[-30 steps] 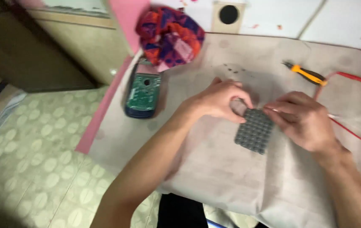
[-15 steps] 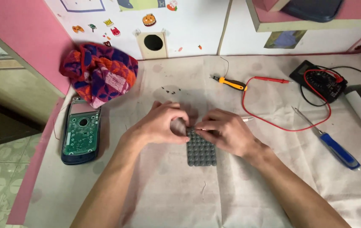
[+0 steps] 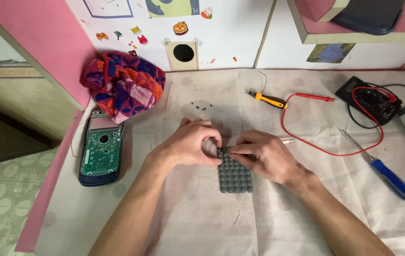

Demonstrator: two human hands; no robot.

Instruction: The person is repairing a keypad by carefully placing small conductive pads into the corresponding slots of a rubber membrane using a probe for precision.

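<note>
Both bare hands meet at the top edge of a dark grey rubber keypad mat studded with rows of round buttons (image 3: 234, 174), which lies flat on the pale cloth-covered worktop (image 3: 202, 223), its long axis running away from the person. The left hand (image 3: 190, 142) curls over the mat's top left corner and the right hand (image 3: 261, 154) over its top right, fingertips pinched together there, so each hand is equally near. What the fingers grip is hidden beneath them; a thin pale tip pokes out to the right of the right hand, perhaps a tool. Well to the left lies a dark blue opened device shell showing a green circuit board (image 3: 99, 154), with a crumpled orange and purple patterned cloth (image 3: 124, 83) just behind it.
</note>
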